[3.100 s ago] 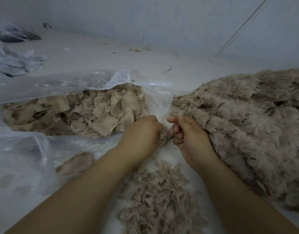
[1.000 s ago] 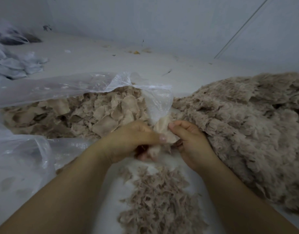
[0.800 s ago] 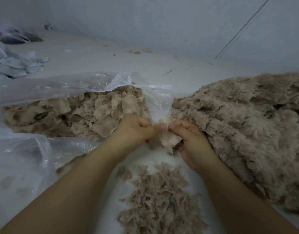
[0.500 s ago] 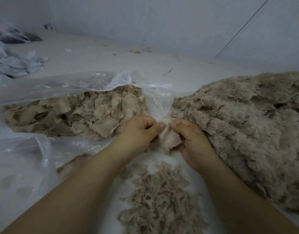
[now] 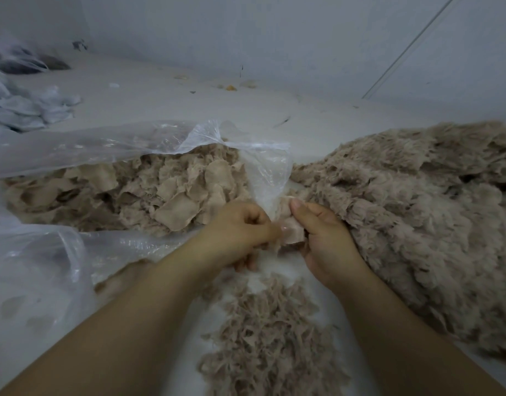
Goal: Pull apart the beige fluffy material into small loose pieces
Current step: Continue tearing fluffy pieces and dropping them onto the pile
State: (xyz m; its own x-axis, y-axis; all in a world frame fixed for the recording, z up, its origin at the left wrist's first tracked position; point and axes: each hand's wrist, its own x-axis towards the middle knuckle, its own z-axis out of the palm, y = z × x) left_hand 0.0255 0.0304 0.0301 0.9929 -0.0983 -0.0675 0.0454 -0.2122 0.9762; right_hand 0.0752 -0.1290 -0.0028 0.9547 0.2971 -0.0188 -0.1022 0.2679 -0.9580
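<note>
Small beige fluffy piece (image 5: pixel 292 235) at frame centre, flat backing side up, pinched between left hand (image 5: pixel 240 228) and right hand (image 5: pixel 326 238). Large beige fluffy mass (image 5: pixel 412 212) fills right of frame, shaggy pile up, heaped and rumpled, dark folds at upper right. Heap of torn flat pieces (image 5: pixel 149 195) at centre left, lying in clear plastic bag (image 5: pixel 109 144). Loose shredded tufts (image 5: pixel 269 338) piled at lower centre, below hands.
</note>
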